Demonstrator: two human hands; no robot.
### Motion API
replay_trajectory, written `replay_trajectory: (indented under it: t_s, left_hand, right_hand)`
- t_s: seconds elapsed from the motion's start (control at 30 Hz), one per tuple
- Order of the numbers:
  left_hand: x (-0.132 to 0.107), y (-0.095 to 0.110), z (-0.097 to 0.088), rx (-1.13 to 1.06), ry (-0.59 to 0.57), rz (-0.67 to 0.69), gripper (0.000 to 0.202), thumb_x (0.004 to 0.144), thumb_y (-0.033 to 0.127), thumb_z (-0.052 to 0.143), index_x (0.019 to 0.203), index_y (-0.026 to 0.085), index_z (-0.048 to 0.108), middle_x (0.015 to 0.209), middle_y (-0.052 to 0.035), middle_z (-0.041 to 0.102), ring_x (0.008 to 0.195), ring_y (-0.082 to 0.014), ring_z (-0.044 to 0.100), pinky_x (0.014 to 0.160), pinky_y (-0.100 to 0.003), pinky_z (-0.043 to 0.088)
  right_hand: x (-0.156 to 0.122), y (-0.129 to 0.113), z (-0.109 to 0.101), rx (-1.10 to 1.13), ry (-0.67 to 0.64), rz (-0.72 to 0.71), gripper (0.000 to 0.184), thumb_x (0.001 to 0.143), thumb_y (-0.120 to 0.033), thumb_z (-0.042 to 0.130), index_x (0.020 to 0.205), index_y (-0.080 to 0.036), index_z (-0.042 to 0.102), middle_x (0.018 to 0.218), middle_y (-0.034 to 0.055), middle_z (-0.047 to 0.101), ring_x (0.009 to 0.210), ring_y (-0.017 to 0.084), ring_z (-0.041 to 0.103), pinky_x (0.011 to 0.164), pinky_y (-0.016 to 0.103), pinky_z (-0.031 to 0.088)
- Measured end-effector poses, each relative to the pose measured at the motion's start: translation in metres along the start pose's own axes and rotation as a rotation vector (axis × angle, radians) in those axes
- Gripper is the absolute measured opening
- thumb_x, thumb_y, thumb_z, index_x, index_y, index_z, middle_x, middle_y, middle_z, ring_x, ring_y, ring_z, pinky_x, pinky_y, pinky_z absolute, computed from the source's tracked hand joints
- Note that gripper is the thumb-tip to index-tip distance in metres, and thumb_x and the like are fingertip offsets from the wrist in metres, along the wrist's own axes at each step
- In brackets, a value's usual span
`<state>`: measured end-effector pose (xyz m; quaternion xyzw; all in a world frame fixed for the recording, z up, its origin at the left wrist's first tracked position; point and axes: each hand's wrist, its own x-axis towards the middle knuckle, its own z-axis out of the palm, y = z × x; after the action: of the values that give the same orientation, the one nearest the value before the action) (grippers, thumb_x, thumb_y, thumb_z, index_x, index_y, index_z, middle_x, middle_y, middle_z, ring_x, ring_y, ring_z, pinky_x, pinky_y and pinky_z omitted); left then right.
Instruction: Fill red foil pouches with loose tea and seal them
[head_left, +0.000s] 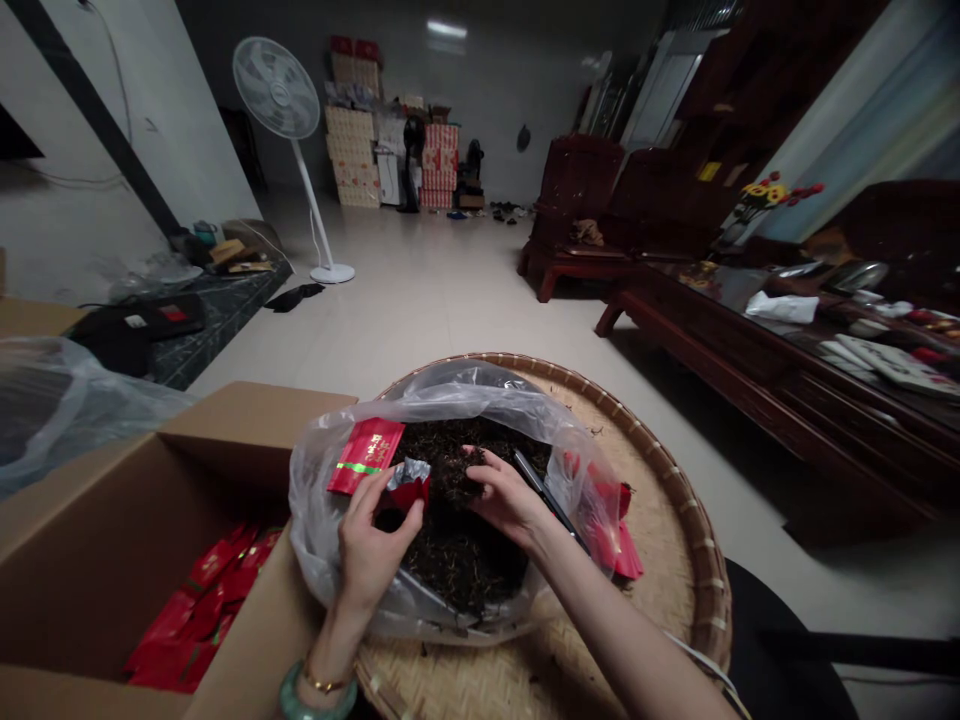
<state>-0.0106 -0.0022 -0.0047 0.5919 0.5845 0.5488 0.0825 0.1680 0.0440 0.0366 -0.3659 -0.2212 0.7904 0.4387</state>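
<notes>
My left hand (367,550) pinches a small red foil packet (409,486), its silvery mouth gaping upward. Facing it, my right hand (510,500) has its fingers curled round a clump of dark dried tea leaves (457,478). Both hands are above a clear plastic bag (319,535) with its top spread wide, full of loose tea (472,575). Another red packet (366,455) with gold writing and a green stripe lies on the bag's left side. A dark, pen-like tool (541,485) rests at the right, partly hidden by my right forearm.
The bag sits on a round woven bamboo tray (675,510), with more red packets (626,545) at its right. A cardboard box (247,415) at left contains several red packets (195,620). A black stool (780,640) stands right, a white fan (277,90) farther back.
</notes>
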Motion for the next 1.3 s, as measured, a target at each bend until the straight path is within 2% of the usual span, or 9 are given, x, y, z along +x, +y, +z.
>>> replay_trajectory:
  t_s: [0.2,0.33,0.43,0.53,0.67,0.8,1.1,1.2,1.3]
  left_hand:
    - [0.0,0.006,0.001,-0.01,0.002,0.032,0.03,0.075,0.028,0.063,0.103,0.016,0.063,0.099,-0.0076,0.065,0.091,-0.0218,0.064,0.079,-0.035,0.057]
    - [0.001,0.008,0.002,-0.023,0.006,0.052,0.03,0.076,0.027,0.063,0.103,0.015,0.062,0.098,-0.0078,0.065,0.089,-0.0212,0.064,0.076,-0.033,0.057]
    - [0.001,0.009,0.003,-0.028,0.008,0.056,0.03,0.076,0.027,0.063,0.103,0.016,0.062,0.099,-0.0077,0.066,0.09,-0.0216,0.064,0.077,-0.034,0.057]
    - [0.001,0.011,0.003,-0.034,-0.006,0.047,0.029,0.076,0.026,0.062,0.103,0.016,0.062,0.098,-0.0073,0.065,0.09,-0.0214,0.064,0.077,-0.035,0.057]
    - [0.001,0.017,0.005,-0.045,-0.041,0.07,0.028,0.076,0.025,0.062,0.104,0.017,0.062,0.098,-0.0072,0.065,0.089,-0.0208,0.064,0.077,-0.034,0.057]
    - [0.001,0.023,0.008,-0.053,-0.071,0.108,0.029,0.077,0.023,0.063,0.105,0.017,0.061,0.099,-0.0071,0.065,0.091,-0.0207,0.064,0.08,-0.034,0.057]
    - [-0.001,0.024,0.026,-0.06,-0.15,0.091,0.053,0.077,0.022,0.063,0.128,0.019,0.046,0.108,-0.0093,0.058,0.096,-0.0206,0.061,0.07,-0.029,0.06]
    - [-0.003,0.023,0.028,-0.003,-0.192,0.209,0.061,0.08,0.022,0.06,0.136,0.024,0.036,0.109,-0.0085,0.054,0.096,-0.0199,0.061,0.071,-0.03,0.059]
    - [0.001,0.023,0.025,0.128,-0.264,0.368,0.046,0.084,0.022,0.057,0.129,0.028,0.046,0.111,-0.008,0.052,0.096,-0.0199,0.061,0.078,-0.033,0.057]
  right_hand:
    - [0.006,-0.004,0.001,-0.098,0.02,-0.102,0.045,0.051,-0.01,0.076,0.09,-0.018,0.058,0.073,-0.0026,0.069,0.069,0.015,0.067,0.069,0.027,0.049]
    - [0.01,-0.007,0.002,0.059,0.033,-0.035,0.038,0.056,-0.006,0.071,0.09,-0.017,0.059,0.079,0.0007,0.069,0.077,0.016,0.068,0.068,0.024,0.051]
    - [0.012,-0.005,0.002,0.288,0.041,0.047,0.02,0.07,-0.023,0.066,0.086,-0.014,0.06,0.077,0.0053,0.067,0.079,0.018,0.067,0.065,0.025,0.052]
    - [0.015,-0.002,0.0,0.398,0.089,0.098,0.023,0.083,-0.039,0.053,0.078,-0.017,0.057,0.069,0.0046,0.064,0.065,0.016,0.063,0.052,0.025,0.051]
    - [0.021,0.0,-0.001,0.404,0.118,0.064,0.021,0.082,-0.031,0.053,0.064,-0.019,0.051,0.062,0.0007,0.06,0.058,0.012,0.058,0.051,0.023,0.05]
    - [0.022,-0.002,0.002,0.394,0.106,0.024,0.007,0.078,-0.022,0.053,0.077,-0.019,0.059,0.064,0.0001,0.062,0.066,0.014,0.063,0.059,0.025,0.054]
    - [0.009,-0.027,-0.003,0.28,-0.014,0.111,0.029,0.089,-0.027,0.039,0.096,-0.009,0.062,0.078,0.0106,0.07,0.072,0.016,0.067,0.064,0.025,0.055]
    - [0.002,-0.04,-0.007,0.197,-0.05,0.152,0.031,0.092,-0.03,0.038,0.095,-0.009,0.061,0.074,0.01,0.07,0.072,0.017,0.067,0.069,0.028,0.055]
    - [-0.003,-0.049,-0.011,0.139,-0.077,0.173,0.032,0.093,-0.029,0.035,0.096,-0.009,0.061,0.073,0.0088,0.069,0.073,0.017,0.067,0.071,0.031,0.056]
